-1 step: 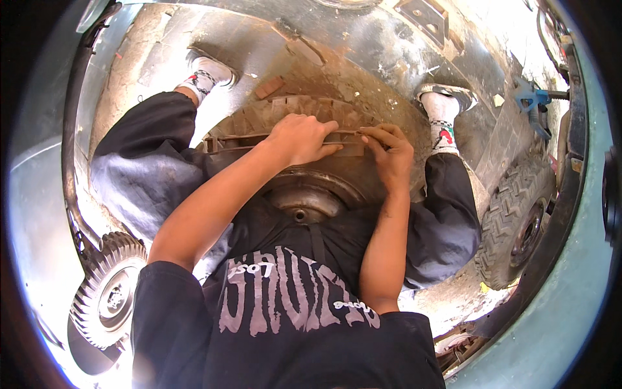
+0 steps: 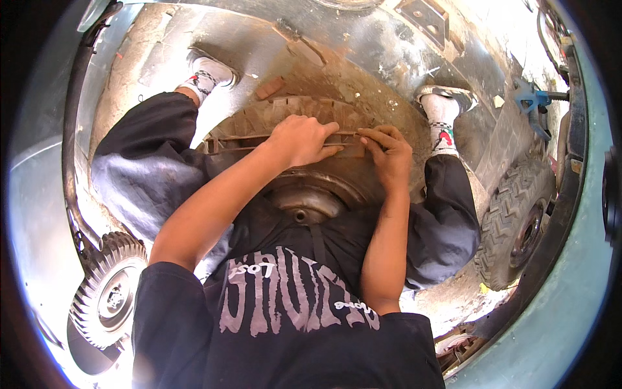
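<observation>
My two hands at a narrow strip [image 2: 348, 133], seen from above; the strip lies crosswise over the dusty tyre [image 2: 304, 107] between my legs, its bare left portion running out past my wrist. My left hand [image 2: 297, 141] is partly closed, thumb and forefinger parted across the strip's width, apparently gripping it, though the palm side is hidden. My right hand [image 2: 391, 152] is half curled, forefinger and thumb drawn in about the strip's right end in what looks like a light pinch. Whether the strip touches the tyre beneath cannot be told. As to progress, both hands are in place and the strip is taken up; I judge the handling to be under way and unfinished, since neither hand has let go. How much remains is not shown. Flanking the figure: a ribbed wheel [image 2: 111, 295] at left, a chunky-treaded wheel [image 2: 515, 223] at right.
</observation>
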{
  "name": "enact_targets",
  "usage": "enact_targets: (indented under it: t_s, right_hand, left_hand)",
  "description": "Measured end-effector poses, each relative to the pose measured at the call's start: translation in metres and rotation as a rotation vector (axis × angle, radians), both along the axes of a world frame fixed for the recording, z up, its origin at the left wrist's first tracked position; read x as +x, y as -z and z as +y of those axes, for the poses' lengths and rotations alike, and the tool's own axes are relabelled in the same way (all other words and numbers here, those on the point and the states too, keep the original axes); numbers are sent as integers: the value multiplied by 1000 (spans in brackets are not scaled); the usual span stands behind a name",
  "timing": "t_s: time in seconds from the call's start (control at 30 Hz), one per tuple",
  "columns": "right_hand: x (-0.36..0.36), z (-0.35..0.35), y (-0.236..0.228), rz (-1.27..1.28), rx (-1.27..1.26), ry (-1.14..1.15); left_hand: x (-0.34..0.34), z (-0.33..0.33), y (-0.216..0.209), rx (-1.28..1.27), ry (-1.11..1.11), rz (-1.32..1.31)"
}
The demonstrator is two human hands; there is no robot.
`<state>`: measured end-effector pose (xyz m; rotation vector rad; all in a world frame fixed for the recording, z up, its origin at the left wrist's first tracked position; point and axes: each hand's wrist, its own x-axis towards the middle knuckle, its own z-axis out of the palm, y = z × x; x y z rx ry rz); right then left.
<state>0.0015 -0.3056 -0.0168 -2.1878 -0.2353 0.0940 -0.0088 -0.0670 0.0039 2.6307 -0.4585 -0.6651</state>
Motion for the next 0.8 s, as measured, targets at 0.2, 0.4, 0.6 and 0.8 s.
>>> enact_targets:
  t_s: [0.2,0.4,0.6,0.8]
  right_hand:
    - [11,-14,4,-30,-75,-175]
    - [24,-10,-1,-108,-95,-296]
    - [31,-5,5,46,-106,-289]
    - [39,-19,3,-62,-66,-473]
  left_hand:
    - [-1,-1,0,-9,-14,-2]
    - [0,-1,-5,-2,-16,25]
    - [3,-2,-6,9,-13,43]
    - [-1,0,-3,-3,-10,23]
